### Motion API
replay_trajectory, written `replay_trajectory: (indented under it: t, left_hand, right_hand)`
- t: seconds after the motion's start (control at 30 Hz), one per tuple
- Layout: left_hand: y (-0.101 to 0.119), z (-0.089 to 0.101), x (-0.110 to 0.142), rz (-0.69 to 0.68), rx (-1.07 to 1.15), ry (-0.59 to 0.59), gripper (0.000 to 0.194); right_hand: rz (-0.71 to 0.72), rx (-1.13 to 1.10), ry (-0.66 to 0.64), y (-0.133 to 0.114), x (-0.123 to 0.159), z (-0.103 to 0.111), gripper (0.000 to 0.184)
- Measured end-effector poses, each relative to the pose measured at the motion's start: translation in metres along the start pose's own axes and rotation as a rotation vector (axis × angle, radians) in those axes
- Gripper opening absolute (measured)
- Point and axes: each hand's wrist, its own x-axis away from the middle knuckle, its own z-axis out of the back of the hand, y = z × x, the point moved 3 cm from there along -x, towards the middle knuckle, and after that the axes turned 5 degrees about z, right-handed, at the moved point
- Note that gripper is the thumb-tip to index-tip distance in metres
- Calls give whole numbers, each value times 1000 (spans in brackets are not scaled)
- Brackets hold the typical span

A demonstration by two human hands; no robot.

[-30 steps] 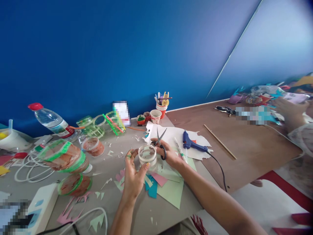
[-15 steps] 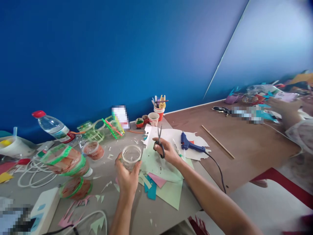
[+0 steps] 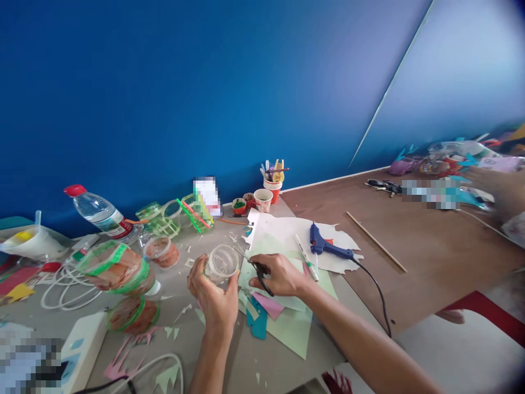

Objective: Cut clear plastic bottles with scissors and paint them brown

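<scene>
My left hand (image 3: 215, 290) is closed around a clear plastic cup (image 3: 222, 261), its round rim facing up toward me. In my right hand (image 3: 276, 274) are black-handled scissors (image 3: 262, 276), fingers through the handles. Their blades point up and left, close to the cup's right side; whether they touch it I cannot tell. Beneath the right hand lie pale green paper sheets (image 3: 291, 331), with pink (image 3: 268, 305) and blue paper scraps (image 3: 258, 324) at their left.
A blue glue gun (image 3: 328, 246) with a black cord lies on white paper beside a marker (image 3: 307, 257). Further right is a wooden stick (image 3: 375, 241). Painted plastic containers (image 3: 118, 266), a water bottle (image 3: 98, 210) and a power strip (image 3: 84, 345) stand left. Another person's arm (image 3: 502, 191) reaches in at right.
My right hand has lowered the scissors and turned their blades from upright to leftward, toward the cup. The left hand still holds the cup, now tilted slightly. The view has shifted a little left.
</scene>
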Motion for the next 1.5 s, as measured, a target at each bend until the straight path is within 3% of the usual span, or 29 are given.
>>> replay_trajectory:
  t: [0.37,0.67,1.13,1.5]
  left_hand:
    - [6,1,1,-60,-64,5,67]
    - [7,1,3,-15,-27,-17,64]
    - [3,1,3,6,-25,2,65]
    - [5,-3,5,56,28,-148,55]
  right_hand:
    - [-39,62,8,-3,2,-8,30]
    - [-38,66,43,-8,2,-12,10]
    - [-76,99,74,-6,2,-18,10]
    - [-107,197,71,3,1,-10,14]
